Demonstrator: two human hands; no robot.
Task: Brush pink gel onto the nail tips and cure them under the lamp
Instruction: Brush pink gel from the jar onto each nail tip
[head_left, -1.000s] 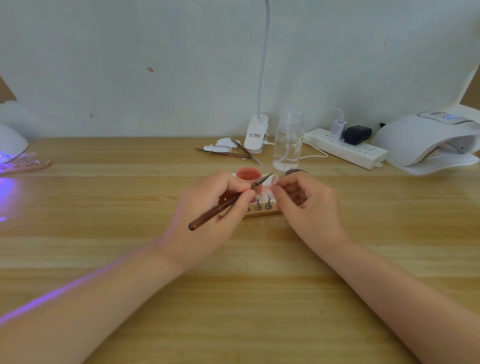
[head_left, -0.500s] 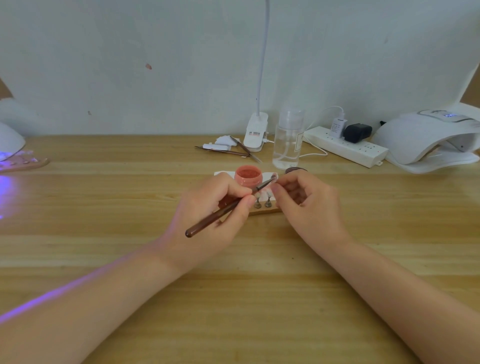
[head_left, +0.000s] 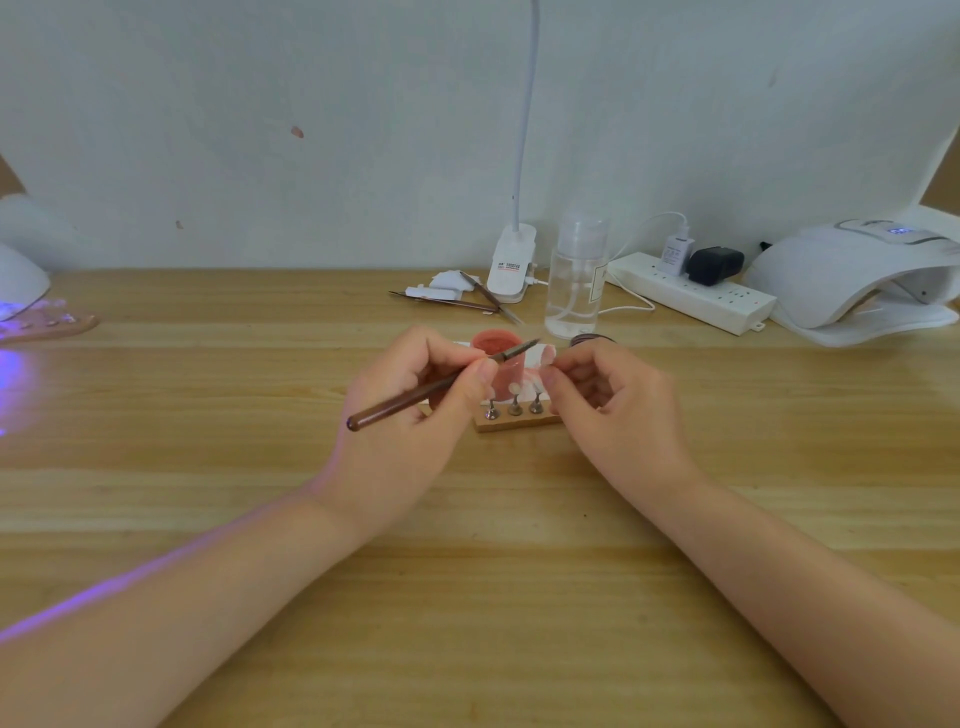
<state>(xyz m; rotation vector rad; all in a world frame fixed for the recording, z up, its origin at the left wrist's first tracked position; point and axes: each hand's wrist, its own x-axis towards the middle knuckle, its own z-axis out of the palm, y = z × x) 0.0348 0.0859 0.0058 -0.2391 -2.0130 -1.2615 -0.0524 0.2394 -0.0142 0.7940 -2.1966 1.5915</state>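
Centrally, just past mid-counter (head_left: 519, 519): left hand (head_left: 410, 415) pinching brush (head_left: 441, 387) betw. thumb and fingertips, handle end pointing to 8 o'clock, bristle end to 2 o'clock, tip over gel pot (head_left: 497, 364). Right hand (head_left: 613, 410) with fingers curled, thumb and forefinger pinching small nail tip (head_left: 546, 358), pink on it, touching or just beside brush tip; can't tell which. Pink gel pot open, sitting directly behind wood holder (head_left: 517, 422). Holder betw. both hands, three metal pegs upright on it, pale tips atop; detail too small to tell. Curing lamp (head_left: 852, 280) white, at 2 o'clock by counter's far edge, well apart from hands. Second lamp (head_left: 21, 280) at 10 o'clock, cut by frame edge, purple glow on counter near it. Power strip (head_left: 691, 296) w/ two plugs at 1 o'clock, beside right-side lamp. Clear bottle (head_left: 575, 280) at 12 o'clock behind pot, clip-on desk lamp (head_left: 511, 267) just left of it. Spare tools (head_left: 457, 301) and white scraps left of clip base.
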